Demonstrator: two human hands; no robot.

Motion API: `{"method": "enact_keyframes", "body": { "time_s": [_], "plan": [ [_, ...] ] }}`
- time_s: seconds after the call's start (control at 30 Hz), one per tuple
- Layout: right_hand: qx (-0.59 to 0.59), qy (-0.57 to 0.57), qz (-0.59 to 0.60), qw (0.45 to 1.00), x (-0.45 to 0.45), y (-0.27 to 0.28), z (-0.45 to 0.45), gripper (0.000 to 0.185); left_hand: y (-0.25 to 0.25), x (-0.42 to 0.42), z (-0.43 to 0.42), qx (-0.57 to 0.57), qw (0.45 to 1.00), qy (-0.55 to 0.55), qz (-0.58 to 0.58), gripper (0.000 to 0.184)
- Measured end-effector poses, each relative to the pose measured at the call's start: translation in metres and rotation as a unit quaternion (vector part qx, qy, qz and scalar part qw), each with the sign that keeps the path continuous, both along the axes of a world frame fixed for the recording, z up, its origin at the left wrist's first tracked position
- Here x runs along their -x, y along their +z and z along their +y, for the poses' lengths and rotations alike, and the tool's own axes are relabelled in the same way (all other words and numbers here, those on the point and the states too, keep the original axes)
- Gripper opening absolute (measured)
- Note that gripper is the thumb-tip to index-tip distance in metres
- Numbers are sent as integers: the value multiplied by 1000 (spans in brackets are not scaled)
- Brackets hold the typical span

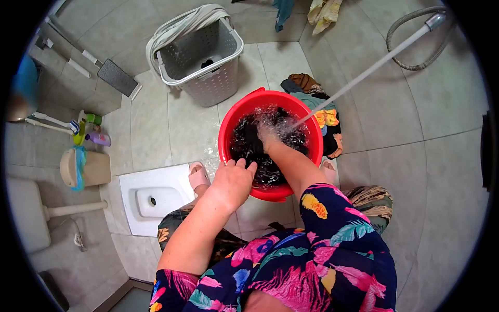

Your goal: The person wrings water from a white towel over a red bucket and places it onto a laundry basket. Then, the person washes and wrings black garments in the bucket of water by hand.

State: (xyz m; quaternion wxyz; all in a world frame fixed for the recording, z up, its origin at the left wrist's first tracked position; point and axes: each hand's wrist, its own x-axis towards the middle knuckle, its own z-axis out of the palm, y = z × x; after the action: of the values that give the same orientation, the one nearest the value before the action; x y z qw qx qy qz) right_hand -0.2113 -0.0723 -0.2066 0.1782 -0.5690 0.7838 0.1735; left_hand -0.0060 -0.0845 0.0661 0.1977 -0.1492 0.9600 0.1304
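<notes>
A red basin (225, 120) stands on the tiled floor in front of me, holding water and soaked dark cloth (253, 139). My right hand (267, 136) reaches down into it against the cloth, its fingers hidden by splashes and fabric. From the upper right, a stream of water (364, 73) pours out of a metal shower hose end (435, 21) and strikes the basin beside that hand. At the near left rim rests my left hand (234, 179), fingers spread and nothing visible in them.
Behind the basin stands a grey laundry basket (208, 86) with a pale cloth (189, 23) over its edge. Clothes (327, 119) lie heaped at the basin's right. To the left are a squat toilet (156, 200), a beige bin (96, 169) and a purple bottle (99, 139).
</notes>
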Motion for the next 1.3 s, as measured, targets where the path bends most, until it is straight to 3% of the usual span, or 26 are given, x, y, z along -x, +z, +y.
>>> {"method": "enact_keyframes", "body": {
  "time_s": [0.23, 0.47, 0.57, 0.6, 0.67, 0.8, 0.87, 1.0, 1.07, 1.13, 1.23, 1.3],
  "plan": [
    [-57, -122, -65, 989, 26, 1, 4, 67, 0, -5, 1, 6, 1000, -12, 8, 52],
    [-147, -119, -121, 975, 40, 18, 31, 65, 11, 4, 3, -10, 1000, -13, -13, 52],
    [-73, -168, -141, 973, 33, 51, 48, 64, 15, 12, 4, -28, 999, -19, -5, 58],
    [23, -310, -189, 932, 23, 69, 57, 61, 15, 14, 5, -28, 999, -18, -1, 59],
    [115, -304, -160, 932, 0, 109, 74, 68, 19, 19, 8, -30, 999, -27, 7, 61],
    [280, -158, -135, 937, -45, 159, 110, 59, 19, 23, 11, -42, 998, -33, 28, 65],
    [307, -83, -203, 926, -55, 172, 115, 61, 22, 24, 13, -46, 998, -34, 17, 63],
    [204, -25, -329, 922, -59, 173, 108, 66, 18, 24, 12, -56, 998, -25, 25, 56],
    [235, 79, -143, 958, -63, 170, 100, 85, 8, 21, 7, -47, 997, -32, 49, 56],
    [166, 35, -101, 980, -64, 158, 83, 111, 9, 21, 7, -43, 998, -20, 35, 57],
    [107, 42, -83, 990, -61, 117, 61, 115, 3, 22, 5, -43, 999, -5, 9, 58],
    [94, 63, -77, 991, -55, 90, 46, 104, 3, 23, 4, -18, 1000, -18, -1, 55]
  ]
}}
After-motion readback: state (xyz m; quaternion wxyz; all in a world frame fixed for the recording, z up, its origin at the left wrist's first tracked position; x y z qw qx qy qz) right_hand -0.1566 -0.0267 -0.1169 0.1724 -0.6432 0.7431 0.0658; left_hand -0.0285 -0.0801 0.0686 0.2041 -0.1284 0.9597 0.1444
